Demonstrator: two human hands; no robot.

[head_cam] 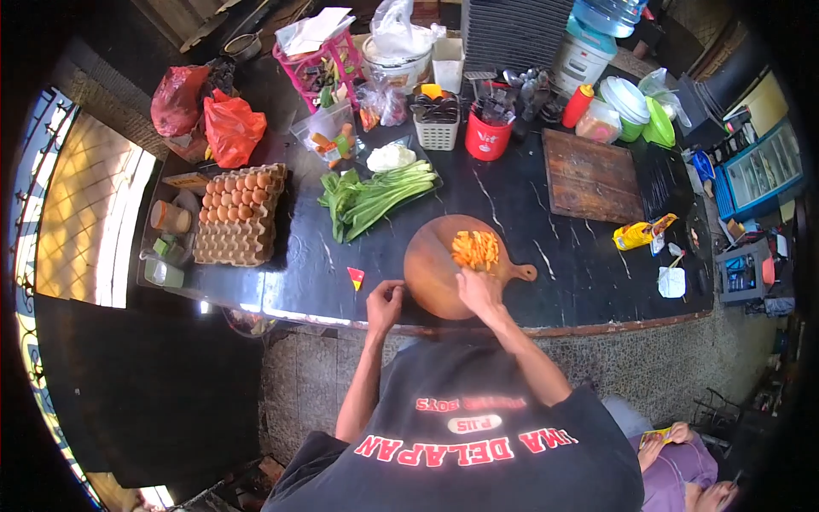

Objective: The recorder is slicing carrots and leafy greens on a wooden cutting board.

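A round wooden cutting board [425,272] with a short handle lies near the front edge of the dark countertop. On its right half sits a pile of orange cut strips [475,249], apparently carrot. My right hand [481,294] is over the board at the near side of this pile, its fingertips pointing down and partly hidden. At the board's left rim is my left hand [382,308], fingers curled; whether it grips the rim or something small cannot be made out. A small red and yellow triangular piece [356,278] lies left of it. No knife is visible on the board.
Leafy greens [384,198] and a white cauliflower [391,157] lie beyond the board. An egg tray [233,243] stands left. Rightward are a rectangular wooden board [592,176] and a yellow packet [643,232]. A red bucket [488,137] holds utensils. Another person's hands [652,448] hold something at lower right.
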